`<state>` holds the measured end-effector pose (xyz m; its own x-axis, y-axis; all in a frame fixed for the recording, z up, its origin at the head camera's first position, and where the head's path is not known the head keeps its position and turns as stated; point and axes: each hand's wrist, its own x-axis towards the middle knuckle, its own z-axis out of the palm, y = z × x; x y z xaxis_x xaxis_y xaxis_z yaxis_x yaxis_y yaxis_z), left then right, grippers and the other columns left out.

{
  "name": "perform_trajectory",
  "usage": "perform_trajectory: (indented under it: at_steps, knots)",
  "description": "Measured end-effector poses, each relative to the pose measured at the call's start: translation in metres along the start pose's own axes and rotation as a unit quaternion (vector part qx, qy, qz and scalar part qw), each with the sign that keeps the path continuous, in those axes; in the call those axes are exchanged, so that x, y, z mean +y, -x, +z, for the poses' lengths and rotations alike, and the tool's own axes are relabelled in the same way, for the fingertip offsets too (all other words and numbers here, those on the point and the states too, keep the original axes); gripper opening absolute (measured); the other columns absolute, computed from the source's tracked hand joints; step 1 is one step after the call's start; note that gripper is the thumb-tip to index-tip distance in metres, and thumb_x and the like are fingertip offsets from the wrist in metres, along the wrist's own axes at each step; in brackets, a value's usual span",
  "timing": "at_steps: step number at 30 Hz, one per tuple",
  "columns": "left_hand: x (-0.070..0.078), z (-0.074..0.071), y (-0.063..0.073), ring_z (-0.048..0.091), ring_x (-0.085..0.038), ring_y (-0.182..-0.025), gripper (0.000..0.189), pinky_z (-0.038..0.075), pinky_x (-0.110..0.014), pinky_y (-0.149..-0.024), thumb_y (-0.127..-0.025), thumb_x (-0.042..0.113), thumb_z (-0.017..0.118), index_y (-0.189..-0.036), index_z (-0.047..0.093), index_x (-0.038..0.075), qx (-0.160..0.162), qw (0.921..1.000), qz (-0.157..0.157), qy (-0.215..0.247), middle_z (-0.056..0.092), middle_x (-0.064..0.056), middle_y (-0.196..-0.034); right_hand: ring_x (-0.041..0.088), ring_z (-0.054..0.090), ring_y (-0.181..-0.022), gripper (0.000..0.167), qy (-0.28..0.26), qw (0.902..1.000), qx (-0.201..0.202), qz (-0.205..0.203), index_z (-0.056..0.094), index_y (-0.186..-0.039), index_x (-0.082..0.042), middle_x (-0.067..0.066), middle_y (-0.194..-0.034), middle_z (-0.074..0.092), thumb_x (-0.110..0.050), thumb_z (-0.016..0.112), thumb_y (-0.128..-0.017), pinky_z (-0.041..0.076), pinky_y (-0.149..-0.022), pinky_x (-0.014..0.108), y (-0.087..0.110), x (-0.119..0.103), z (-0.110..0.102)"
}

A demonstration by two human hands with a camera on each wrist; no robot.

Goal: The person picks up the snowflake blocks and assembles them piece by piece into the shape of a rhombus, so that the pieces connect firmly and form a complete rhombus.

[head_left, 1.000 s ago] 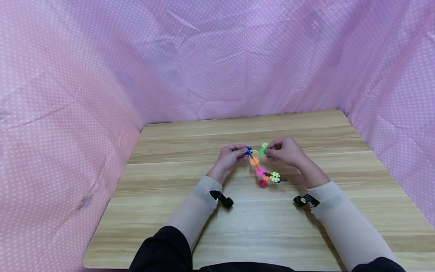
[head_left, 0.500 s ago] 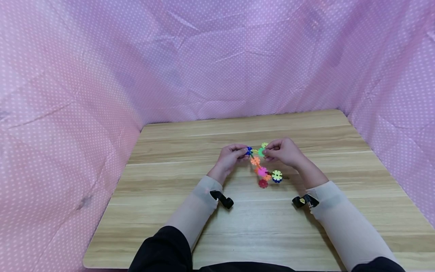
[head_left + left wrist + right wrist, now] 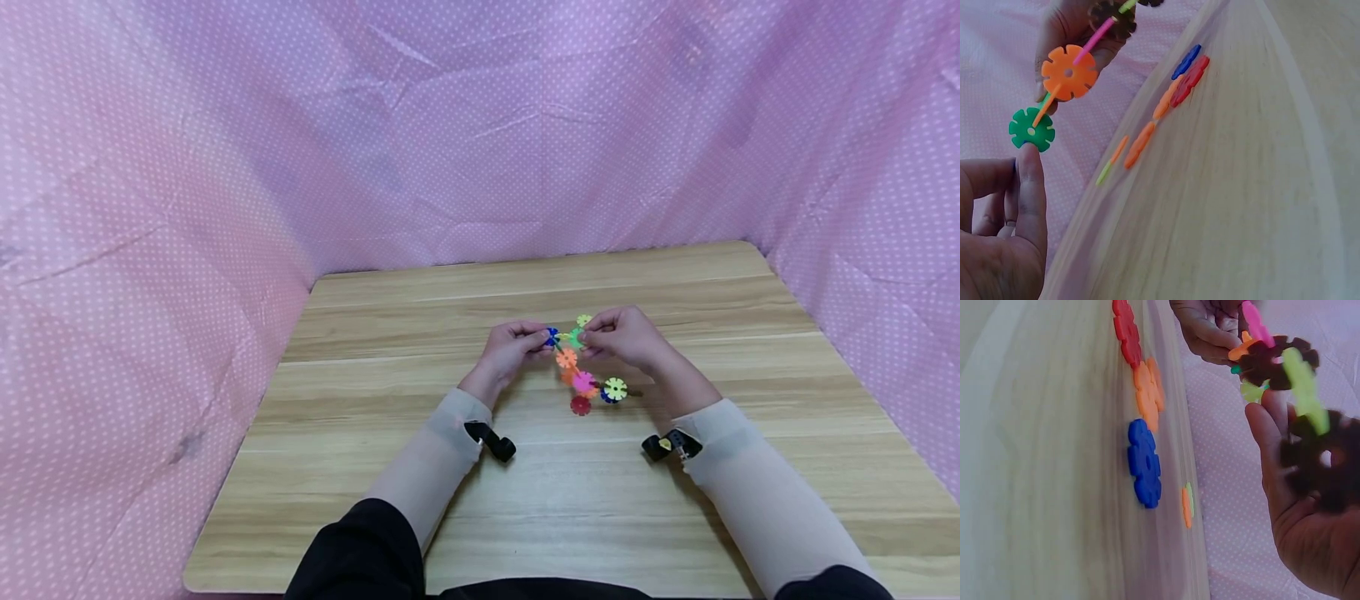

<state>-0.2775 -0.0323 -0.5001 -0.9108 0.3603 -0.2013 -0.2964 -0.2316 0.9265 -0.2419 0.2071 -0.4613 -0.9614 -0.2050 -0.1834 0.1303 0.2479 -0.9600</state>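
In the head view my left hand [image 3: 512,357] pinches a blue notched flower-shaped disc [image 3: 552,337] at one end of a chain of slotted plastic discs. My right hand [image 3: 628,340] pinches a bright green disc [image 3: 576,337], which meets the edge of a yellow disc beside the blue one. Whether their slots interlock I cannot tell. Below hang the chain's orange disc [image 3: 566,358], pink disc [image 3: 582,381] and pale yellow disc [image 3: 615,388]. The left wrist view shows a darker green disc [image 3: 1032,130] in the chain, close to the left fingertips.
Loose discs lie on the wooden table [image 3: 420,333]: a red disc [image 3: 581,405], a blue disc [image 3: 1144,464] and orange discs [image 3: 1146,394] under the chain. A light green disc [image 3: 584,320] lies behind the hands. Pink dotted cloth [image 3: 480,150] surrounds the table.
The right hand has moved slightly left, bringing the green disc from a gap away up to the yellow one. The left hand has shifted a little, and the hanging chain has swung right.
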Motion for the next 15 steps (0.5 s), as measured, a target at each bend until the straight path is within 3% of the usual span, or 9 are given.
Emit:
perform_trajectory:
  at_steps: [5, 10, 15]
  knots:
    - [-0.0021, -0.001, -0.0021, 0.073, -0.017, -0.079, 0.016, 0.063, -0.031, -0.08, -0.098, -0.002, 0.071, -0.113, 0.074, -0.008, 0.0, 1.0, -0.001, -0.01, 0.074, -0.019, -0.107, 0.026, 0.077, -0.083, 0.027, -0.015, 0.9999, -0.002, -0.004, 0.069, -0.117, 0.013, 0.018, -0.095, 0.077, -0.009, 0.071, -0.101, 0.063, -0.083, 0.045, -0.0002, -0.0009, -0.0019]
    - [-0.0024, -0.0018, -0.003, 0.073, -0.018, -0.086, 0.018, 0.061, -0.041, -0.09, -0.099, -0.002, 0.07, -0.115, 0.072, -0.01, -0.013, 0.9995, 0.004, -0.027, 0.074, -0.017, -0.109, 0.025, 0.076, -0.081, 0.025, -0.043, 0.999, -0.012, -0.002, 0.067, -0.118, 0.014, 0.018, -0.096, 0.077, -0.004, 0.07, -0.101, 0.062, -0.083, 0.047, -0.0008, -0.0004, -0.0043]
    - [-0.0007, -0.0011, -0.0026, 0.072, -0.017, -0.088, 0.021, 0.06, -0.044, -0.093, -0.101, 0.004, 0.068, -0.117, 0.071, -0.01, -0.038, 0.9975, 0.012, -0.058, 0.074, -0.017, -0.113, 0.025, 0.077, -0.081, 0.025, -0.025, 0.9994, -0.022, 0.002, 0.07, -0.118, 0.012, 0.017, -0.095, 0.077, -0.007, 0.07, -0.102, 0.062, -0.083, 0.047, -0.0009, 0.0004, -0.0059]
